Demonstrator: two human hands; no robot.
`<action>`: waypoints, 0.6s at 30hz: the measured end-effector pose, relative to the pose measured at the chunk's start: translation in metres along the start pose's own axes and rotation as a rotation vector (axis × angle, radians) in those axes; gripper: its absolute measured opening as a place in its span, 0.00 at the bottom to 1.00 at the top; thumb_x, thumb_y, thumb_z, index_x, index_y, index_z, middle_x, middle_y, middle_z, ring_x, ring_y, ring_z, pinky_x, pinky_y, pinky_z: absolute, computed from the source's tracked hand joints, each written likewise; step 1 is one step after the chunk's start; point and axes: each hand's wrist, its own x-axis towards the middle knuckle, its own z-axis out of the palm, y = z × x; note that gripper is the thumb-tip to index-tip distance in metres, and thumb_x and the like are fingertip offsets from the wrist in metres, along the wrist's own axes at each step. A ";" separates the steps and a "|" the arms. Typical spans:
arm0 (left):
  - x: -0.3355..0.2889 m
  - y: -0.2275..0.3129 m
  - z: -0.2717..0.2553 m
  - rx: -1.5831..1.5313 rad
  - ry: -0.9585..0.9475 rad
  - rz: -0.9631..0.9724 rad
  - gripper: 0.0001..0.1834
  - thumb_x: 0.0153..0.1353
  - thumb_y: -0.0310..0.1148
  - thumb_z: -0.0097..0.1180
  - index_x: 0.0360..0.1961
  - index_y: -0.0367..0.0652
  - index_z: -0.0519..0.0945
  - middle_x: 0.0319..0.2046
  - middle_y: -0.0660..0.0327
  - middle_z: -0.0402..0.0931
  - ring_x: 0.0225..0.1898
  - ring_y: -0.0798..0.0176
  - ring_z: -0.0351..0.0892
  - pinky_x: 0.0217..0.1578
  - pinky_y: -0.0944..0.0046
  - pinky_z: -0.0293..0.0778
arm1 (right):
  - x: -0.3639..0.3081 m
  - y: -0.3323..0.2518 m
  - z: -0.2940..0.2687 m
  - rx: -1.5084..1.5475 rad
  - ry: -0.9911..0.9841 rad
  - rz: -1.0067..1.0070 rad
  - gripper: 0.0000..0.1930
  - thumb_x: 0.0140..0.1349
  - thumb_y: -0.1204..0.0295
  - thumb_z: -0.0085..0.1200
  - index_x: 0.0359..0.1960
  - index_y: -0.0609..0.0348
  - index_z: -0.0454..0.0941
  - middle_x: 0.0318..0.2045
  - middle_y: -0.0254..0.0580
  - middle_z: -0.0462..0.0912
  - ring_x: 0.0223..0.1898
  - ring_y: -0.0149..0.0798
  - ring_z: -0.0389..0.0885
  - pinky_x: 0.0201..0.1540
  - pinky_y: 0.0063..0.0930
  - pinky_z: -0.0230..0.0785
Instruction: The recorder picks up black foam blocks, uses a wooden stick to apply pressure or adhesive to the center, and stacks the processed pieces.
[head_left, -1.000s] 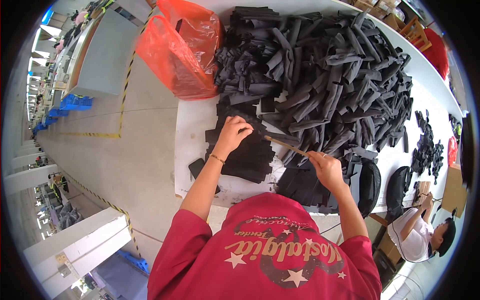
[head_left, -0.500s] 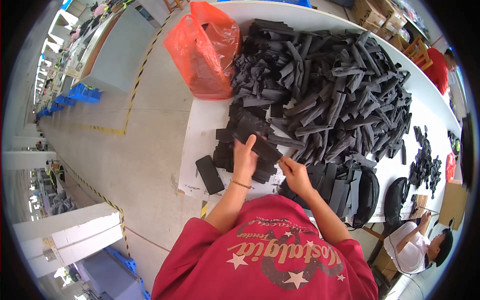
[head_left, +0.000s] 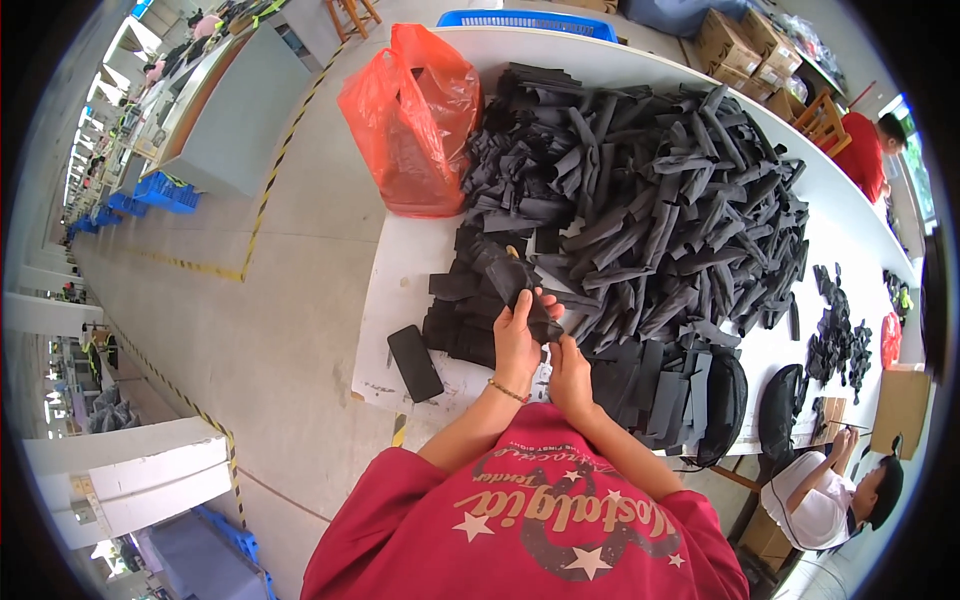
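Hands (head_left: 516, 346) closer together than before on black piece (head_left: 507, 281)

A white table (head_left: 395, 275) spreads out around a worker's fingers (head_left: 523, 303), with a layered stack of black pieces (head_left: 462, 330) just to their left. Beyond them sits a smaller black heap (head_left: 515, 170); beyond and right, a large mound of rolled black strips (head_left: 690, 205). A dark phone (head_left: 415, 363) lies nearer left, a red plastic bag (head_left: 420, 140) stands far left, and flat black strips (head_left: 655, 390) lie right.
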 end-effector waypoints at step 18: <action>0.049 0.013 -0.019 -0.085 0.211 -0.027 0.12 0.65 0.40 0.55 0.29 0.44 0.73 0.13 0.69 0.63 0.11 0.76 0.56 0.12 0.71 0.49 | -0.065 -0.018 -0.135 -0.352 -0.203 -0.054 0.14 0.55 0.62 0.64 0.28 0.57 0.74 0.12 0.43 0.75 0.15 0.47 0.78 0.18 0.37 0.68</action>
